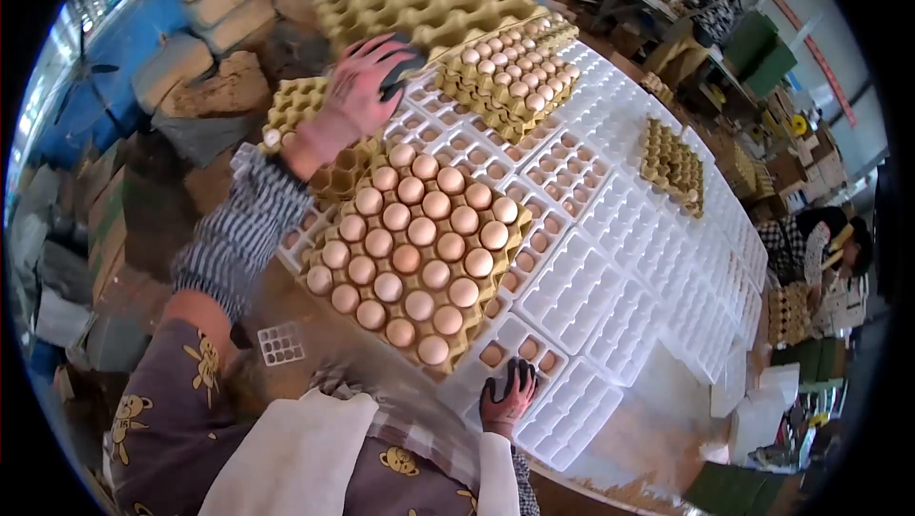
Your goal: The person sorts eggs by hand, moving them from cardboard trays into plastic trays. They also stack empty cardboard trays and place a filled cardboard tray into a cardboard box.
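Observation:
My left hand [367, 87], in a pink glove with dark fingertips, reaches far forward and grips the near corner of a large empty pulp egg tray [429, 1], which is tilted at the top of the view. Below that hand, a pulp tray full of brown eggs [405, 254] sits on the table in front of me. My right hand [508, 402], gloved alike, lies with fingers spread on a clear plastic egg tray [545, 337]. A few eggs [529, 349] sit in its cups just beyond the fingertips.
Behind the full tray stands a stack of egg-filled pulp trays [510, 73]. Rows of white plastic trays [610, 273] cover the table to the right, with a partly filled pulp tray [672, 165] on them. A person [820, 244] works at the far right.

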A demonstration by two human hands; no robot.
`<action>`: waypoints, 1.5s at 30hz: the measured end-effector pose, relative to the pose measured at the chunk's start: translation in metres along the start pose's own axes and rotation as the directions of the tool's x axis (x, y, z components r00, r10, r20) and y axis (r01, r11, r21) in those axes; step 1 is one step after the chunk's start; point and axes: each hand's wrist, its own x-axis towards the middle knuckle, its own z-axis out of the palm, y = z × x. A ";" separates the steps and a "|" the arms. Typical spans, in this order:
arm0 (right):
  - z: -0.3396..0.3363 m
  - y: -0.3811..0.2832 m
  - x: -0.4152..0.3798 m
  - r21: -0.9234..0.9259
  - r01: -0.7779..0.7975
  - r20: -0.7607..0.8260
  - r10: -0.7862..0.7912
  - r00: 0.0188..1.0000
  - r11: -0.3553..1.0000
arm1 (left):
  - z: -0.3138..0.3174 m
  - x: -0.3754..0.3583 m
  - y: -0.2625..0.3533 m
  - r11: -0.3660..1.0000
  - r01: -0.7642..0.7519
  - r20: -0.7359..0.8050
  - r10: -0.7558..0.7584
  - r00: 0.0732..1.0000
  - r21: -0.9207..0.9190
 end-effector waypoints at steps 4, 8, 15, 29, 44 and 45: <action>0.007 -0.035 0.012 0.504 -0.201 -0.156 0.318 0.935 0.840 | 0.119 0.067 -0.048 0.992 -0.127 0.161 0.122 0.979 0.021; -0.052 -0.113 0.038 0.961 -0.130 -0.023 0.539 0.842 0.245 | 0.157 0.066 -0.032 0.829 0.167 0.463 0.121 0.878 -0.534; -0.081 -0.171 0.063 0.352 0.179 0.255 -0.278 0.926 0.919 | -0.069 -0.126 0.116 0.742 0.147 0.654 0.458 0.602 -0.654; -0.091 -0.144 0.069 0.657 -0.542 0.638 0.003 0.770 -0.524 | -0.104 -0.191 0.146 -0.109 0.807 0.800 -0.260 0.541 -0.581; -0.074 -0.118 0.089 0.866 -0.499 0.499 0.084 0.862 -0.022 | -0.052 -0.143 0.126 0.866 0.278 0.680 0.093 0.727 -0.415; -0.061 -0.105 0.080 0.904 -0.325 0.317 0.077 0.945 0.276 | -0.053 -0.140 0.118 0.547 0.625 0.773 0.065 0.631 -0.557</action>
